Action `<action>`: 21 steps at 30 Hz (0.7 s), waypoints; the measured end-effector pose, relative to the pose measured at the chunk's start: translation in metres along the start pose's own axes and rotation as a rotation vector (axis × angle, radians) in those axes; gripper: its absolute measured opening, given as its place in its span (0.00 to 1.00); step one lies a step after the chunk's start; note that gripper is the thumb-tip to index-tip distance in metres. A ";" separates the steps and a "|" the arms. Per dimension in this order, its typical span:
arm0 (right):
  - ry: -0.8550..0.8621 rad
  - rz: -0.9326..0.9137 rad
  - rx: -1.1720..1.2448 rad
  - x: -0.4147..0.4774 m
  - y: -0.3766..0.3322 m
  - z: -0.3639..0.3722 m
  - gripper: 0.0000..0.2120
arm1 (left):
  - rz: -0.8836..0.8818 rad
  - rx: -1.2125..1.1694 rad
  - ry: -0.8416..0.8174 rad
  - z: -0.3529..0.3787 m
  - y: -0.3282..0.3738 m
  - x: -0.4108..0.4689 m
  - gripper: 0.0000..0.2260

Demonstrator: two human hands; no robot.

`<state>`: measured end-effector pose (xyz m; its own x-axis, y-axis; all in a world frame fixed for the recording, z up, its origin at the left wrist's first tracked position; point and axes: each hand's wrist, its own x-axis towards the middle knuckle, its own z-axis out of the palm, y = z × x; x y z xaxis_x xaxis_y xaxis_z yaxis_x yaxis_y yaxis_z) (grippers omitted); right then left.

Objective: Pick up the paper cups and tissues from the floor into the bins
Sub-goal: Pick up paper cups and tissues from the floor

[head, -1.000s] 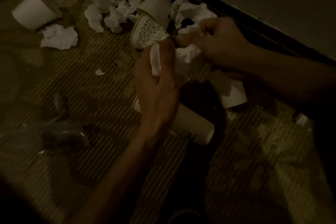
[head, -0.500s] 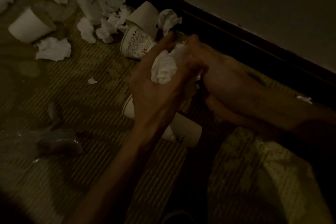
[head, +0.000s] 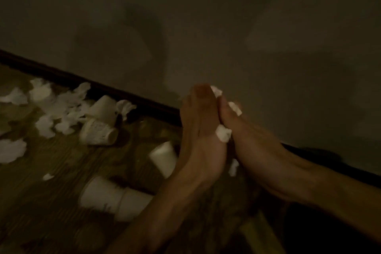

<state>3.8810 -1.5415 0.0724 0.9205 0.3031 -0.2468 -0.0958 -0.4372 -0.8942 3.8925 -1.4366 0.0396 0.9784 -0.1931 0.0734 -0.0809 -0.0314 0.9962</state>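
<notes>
My left hand (head: pixel 199 132) and my right hand (head: pixel 250 142) are raised side by side in front of the wall and hold a wad of white tissues (head: pixel 223 133) squeezed between them; bits of it stick out above and below. On the floor to the left lie paper cups: a printed cup (head: pixel 99 132) on its side, a plain cup (head: pixel 103 107) behind it, another cup (head: pixel 162 158) by my left wrist, and a nested pair of cups (head: pixel 111 197) nearer me. Crumpled tissues (head: pixel 61 109) lie scattered at the far left. The frame is dim and blurred.
A dark skirting board (head: pixel 127 97) runs along the foot of the grey wall (head: pixel 226 27). One more tissue (head: pixel 11 150) lies at the left edge and a small scrap (head: pixel 47 176) on the striped floor. No bin shows.
Both hands have lifted off the floor with the gathered tissues and come together. The view has swung up and right, so the cups and tissues now sit lower left.
</notes>
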 end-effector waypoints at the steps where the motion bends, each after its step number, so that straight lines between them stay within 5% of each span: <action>1: 0.158 -0.023 0.005 -0.013 0.000 -0.011 0.24 | 0.006 0.041 -0.089 0.020 0.016 -0.001 0.09; 4: 0.355 -0.074 -0.007 -0.065 0.012 -0.059 0.21 | 0.002 -0.097 -0.194 0.079 0.037 -0.007 0.21; 8: 0.586 -0.019 -0.251 -0.136 0.061 -0.071 0.33 | 0.030 -0.024 -0.397 0.179 0.039 -0.017 0.07; 11: 0.701 0.142 -0.059 -0.206 0.080 -0.109 0.21 | 0.277 0.025 -0.463 0.230 0.040 -0.051 0.07; 15: 0.616 0.358 -0.001 -0.278 0.098 -0.134 0.19 | 0.408 0.373 -0.778 0.259 0.024 -0.079 0.32; 18: 0.528 0.510 0.083 -0.289 0.124 -0.125 0.19 | 0.646 0.633 -0.959 0.250 0.026 -0.078 0.11; 21: 0.337 0.626 0.075 -0.297 0.131 -0.127 0.19 | 0.780 0.939 -1.038 0.244 0.027 -0.078 0.14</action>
<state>3.6432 -1.7966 0.0766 0.7503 -0.2694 -0.6038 -0.6589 -0.3803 -0.6491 3.7682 -1.6613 0.0492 0.1296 -0.9887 0.0749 -0.9410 -0.0988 0.3235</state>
